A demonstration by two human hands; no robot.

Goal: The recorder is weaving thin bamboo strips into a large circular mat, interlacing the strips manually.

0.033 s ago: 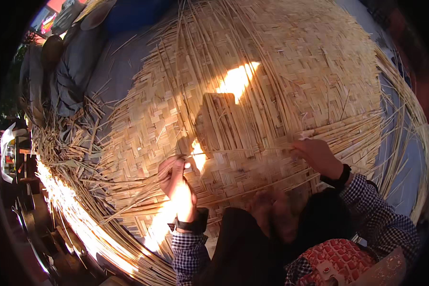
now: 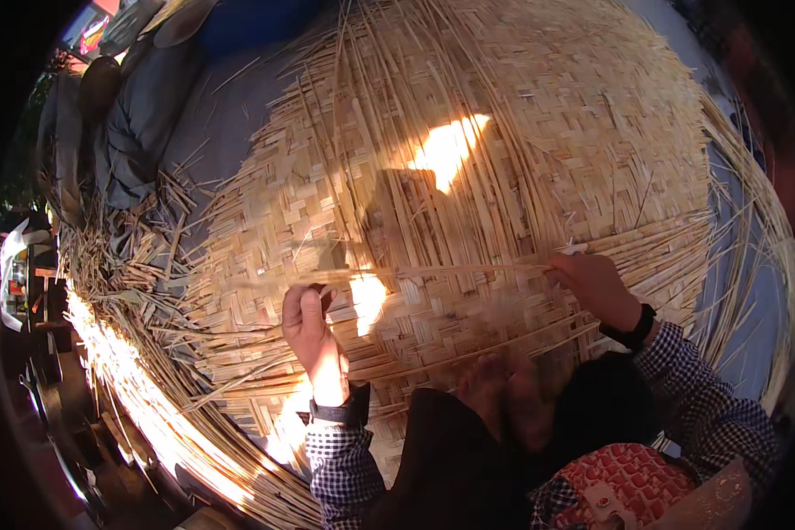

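A long, thin reed strip runs level above the woven mat, its left end smeared by motion. My right hand is closed on the strip's right part. My left hand has its fingers curled together right beside the strip, just below its left part; whether the strip or something else sits between these fingertips I cannot make out. Beneath the strip, loose reed strips lie lengthwise over the mat. Bright sunlight patches wash out parts of the weave near the left hand.
Long reeds curve along the lower left edge, partly in glare. Broken reed scraps pile up at the left. Dark grey cloth lies farther back. Bare feet rest on the mat, close to dark-clothed knees.
My left hand has moved slightly left and down, away from the strip's line. The strip now reaches past it to the left, blurred. The right hand has barely shifted.
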